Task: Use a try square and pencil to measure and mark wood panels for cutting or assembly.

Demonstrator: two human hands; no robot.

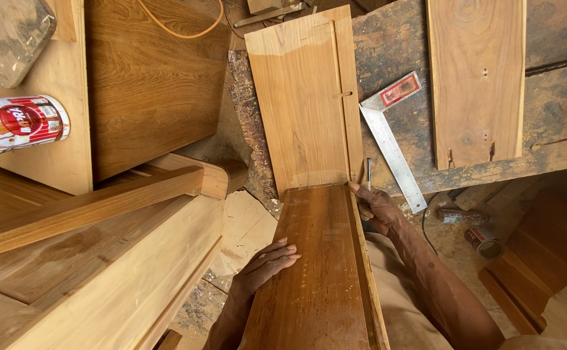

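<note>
A dark brown board (319, 259) stands on edge in front of me, its top end butted against a pale plank (303, 97) lying on the workbench. My left hand (267, 262) rests flat on the left side of the dark board. At the board's upper right corner, my right hand (375, 206) grips a thin pencil (369, 174) whose tip touches the pale plank near a groove.
A steel try square (392, 139) with a red handle lies right of the plank. Another plank (476, 78) lies on the rough bench (555, 110). Pale wooden furniture parts (102, 246) fill the left. A red-and-white can (21, 123) stands upper left; tins (484, 241) sit on the floor.
</note>
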